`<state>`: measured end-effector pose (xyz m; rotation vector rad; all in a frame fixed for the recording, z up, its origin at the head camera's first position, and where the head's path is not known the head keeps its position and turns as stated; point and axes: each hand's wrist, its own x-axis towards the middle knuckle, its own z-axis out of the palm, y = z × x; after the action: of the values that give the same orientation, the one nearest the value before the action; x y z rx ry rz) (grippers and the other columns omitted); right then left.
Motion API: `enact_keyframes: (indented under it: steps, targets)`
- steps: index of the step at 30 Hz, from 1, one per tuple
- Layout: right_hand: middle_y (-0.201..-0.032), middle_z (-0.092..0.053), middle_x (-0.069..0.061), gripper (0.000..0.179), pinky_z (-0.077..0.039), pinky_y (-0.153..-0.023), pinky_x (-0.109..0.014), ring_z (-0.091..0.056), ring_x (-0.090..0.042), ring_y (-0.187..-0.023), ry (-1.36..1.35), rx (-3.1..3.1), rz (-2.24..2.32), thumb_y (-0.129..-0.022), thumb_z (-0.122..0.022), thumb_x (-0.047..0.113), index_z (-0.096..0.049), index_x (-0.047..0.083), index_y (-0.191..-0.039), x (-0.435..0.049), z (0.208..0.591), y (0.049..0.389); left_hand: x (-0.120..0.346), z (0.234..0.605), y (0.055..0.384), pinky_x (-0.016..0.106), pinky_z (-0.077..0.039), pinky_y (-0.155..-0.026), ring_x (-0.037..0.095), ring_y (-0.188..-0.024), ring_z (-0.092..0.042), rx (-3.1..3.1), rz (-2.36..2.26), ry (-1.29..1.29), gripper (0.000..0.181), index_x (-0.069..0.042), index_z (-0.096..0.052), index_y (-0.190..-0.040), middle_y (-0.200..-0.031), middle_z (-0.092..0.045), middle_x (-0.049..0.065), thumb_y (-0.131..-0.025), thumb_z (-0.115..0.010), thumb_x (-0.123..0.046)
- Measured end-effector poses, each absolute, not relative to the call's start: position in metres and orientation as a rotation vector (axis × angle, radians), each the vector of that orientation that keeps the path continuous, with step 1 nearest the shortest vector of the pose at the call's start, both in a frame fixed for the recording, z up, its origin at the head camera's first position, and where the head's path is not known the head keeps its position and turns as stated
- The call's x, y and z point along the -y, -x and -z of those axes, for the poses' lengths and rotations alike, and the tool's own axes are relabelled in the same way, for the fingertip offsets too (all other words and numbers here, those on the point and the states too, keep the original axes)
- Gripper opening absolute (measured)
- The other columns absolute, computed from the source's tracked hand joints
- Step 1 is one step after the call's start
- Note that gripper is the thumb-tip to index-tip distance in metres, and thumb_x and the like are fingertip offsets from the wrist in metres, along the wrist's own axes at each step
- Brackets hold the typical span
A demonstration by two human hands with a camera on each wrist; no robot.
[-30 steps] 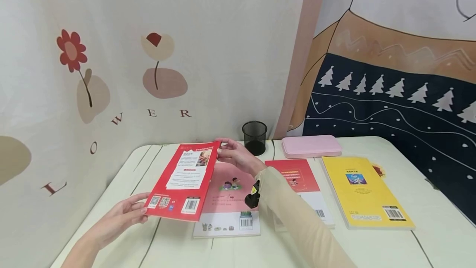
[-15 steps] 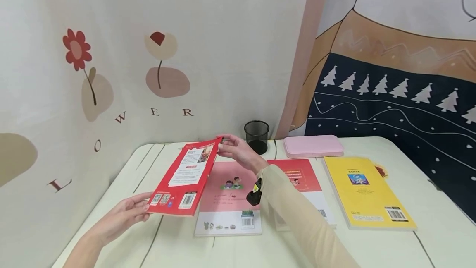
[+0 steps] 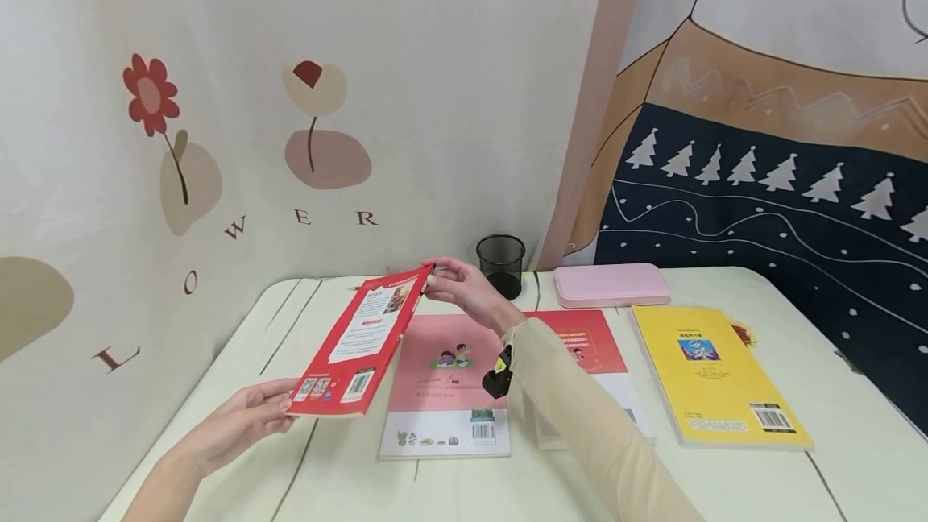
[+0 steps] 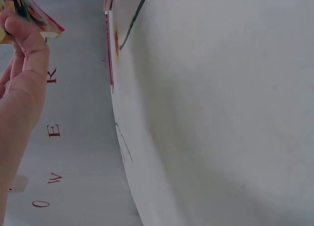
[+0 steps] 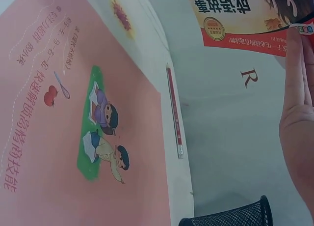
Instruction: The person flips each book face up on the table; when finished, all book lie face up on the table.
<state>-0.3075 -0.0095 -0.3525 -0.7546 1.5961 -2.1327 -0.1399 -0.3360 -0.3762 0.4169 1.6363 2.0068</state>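
While the pale table (image 3: 377,498) carries a yellow book (image 3: 721,377), a pink-and-white book (image 3: 445,393) and a red-and-white book (image 3: 602,345), the red book (image 3: 366,337) is raised above it, tilted. At the back lies a pink case (image 3: 612,285). The left hand (image 3: 242,423) pinches the red book's near left corner, and the right hand (image 3: 467,291) its far right corner, both with fingers nearly closed. Near the right hand stands a mesh cup (image 3: 500,264); a pencil (image 5: 174,110) lies beside the pink-and-white book.

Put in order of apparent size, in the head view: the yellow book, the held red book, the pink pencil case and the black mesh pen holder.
1. Yellow book
2. Held red book, tilted
3. Pink pencil case
4. Black mesh pen holder
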Motion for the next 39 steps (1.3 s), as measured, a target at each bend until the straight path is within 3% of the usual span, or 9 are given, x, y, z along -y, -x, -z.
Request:
enact_keyframes:
  steps: [9,18,29,36,39]
  targets:
    - [-0.105,-0.056,-0.013,0.043,-0.040,-0.088,-0.041,-0.057,-0.024,-0.095,0.842,-1.631,2.087,-0.087,-0.055,0.007,-0.040,-0.003,-0.127,0.005,0.348,0.306,0.336,0.376,0.141,0.025,-0.044,-0.081,0.015,-0.092,-0.053,-1.456,-2.022,-0.472,0.041,-0.012,-0.055,-0.118,-0.112,-0.056,0.006,-0.093,-0.027,0.004]
    - [-0.090,-0.058,-0.010,0.026,-0.044,-0.084,-0.037,-0.059,-0.023,-0.090,0.904,-1.651,2.148,-0.088,-0.053,0.005,-0.050,-0.002,-0.112,0.005,0.346,0.306,0.333,0.381,0.143,0.026,-0.043,-0.083,0.017,-0.094,-0.054,-1.387,-2.039,-0.594,0.042,-0.002,-0.051,-0.122,-0.113,-0.056,0.008,-0.092,-0.023,0.009]
    - [-0.088,-0.056,-0.006,0.022,-0.043,-0.086,-0.035,-0.058,-0.017,-0.091,0.936,-1.673,2.196,-0.090,-0.047,0.001,-0.045,-0.006,-0.111,0.002,0.333,0.293,0.329,0.381,0.138,0.033,-0.043,-0.084,0.022,-0.092,-0.057,-1.815,-2.049,-0.503,0.036,-0.017,-0.052,-0.118,-0.104,-0.060,0.014,-0.095,-0.031,0.000]
    - [-0.091,-0.057,-0.008,0.029,-0.043,-0.085,-0.035,-0.058,-0.018,-0.091,0.867,-1.672,2.259,-0.089,-0.050,0.005,-0.042,-0.009,-0.114,0.005,0.343,0.302,0.321,0.379,0.134,0.031,-0.045,-0.082,0.022,-0.095,-0.058,-1.952,-2.079,-0.471,0.026,-0.007,-0.054,-0.109,-0.105,-0.061,0.011,-0.096,-0.033,-0.004]
    - [-0.090,-0.058,-0.008,0.027,-0.044,-0.085,-0.034,-0.058,-0.017,-0.089,0.839,-1.672,2.274,-0.089,-0.051,0.005,-0.044,-0.007,-0.112,0.005,0.344,0.302,0.319,0.381,0.134,0.030,-0.046,-0.081,0.024,-0.095,-0.058,-2.098,-2.011,-0.471,0.023,0.003,-0.050,-0.111,-0.105,-0.061,0.013,-0.095,-0.035,-0.005]
